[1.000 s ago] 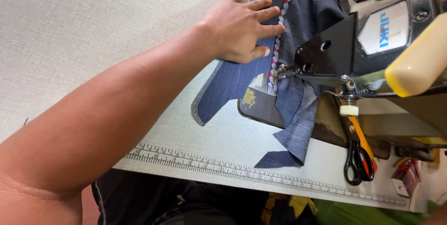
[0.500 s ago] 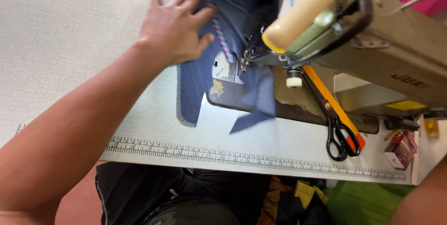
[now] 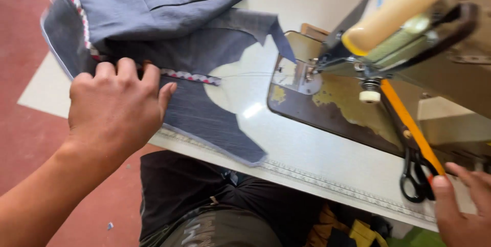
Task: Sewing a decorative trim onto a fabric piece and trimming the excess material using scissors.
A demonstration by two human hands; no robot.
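Head view, left hand: your left hand [image 3: 116, 109] lay palm down on the dark blue fabric [image 3: 153, 32], fingers curled loosely on the cloth, pinning it rather than gripping it.
Head view, fabric: it sat at the table's left end, bunched at the top, one flat panel reaching the near edge; the red-and-white patterned trim [image 3: 189, 76] ran out from under your fingertips.
Head view, thread: a thin thread [image 3: 245, 74] stretched from the trim to the sewing machine [image 3: 409, 37].
Head view, right hand: your right hand [image 3: 463, 206] was at the frame's corner beside the black-handled scissors [image 3: 415, 175]; whether it touched them, I could not tell.
Head view, table: the white table [image 3: 307, 144] carried a ruler strip along its near edge.
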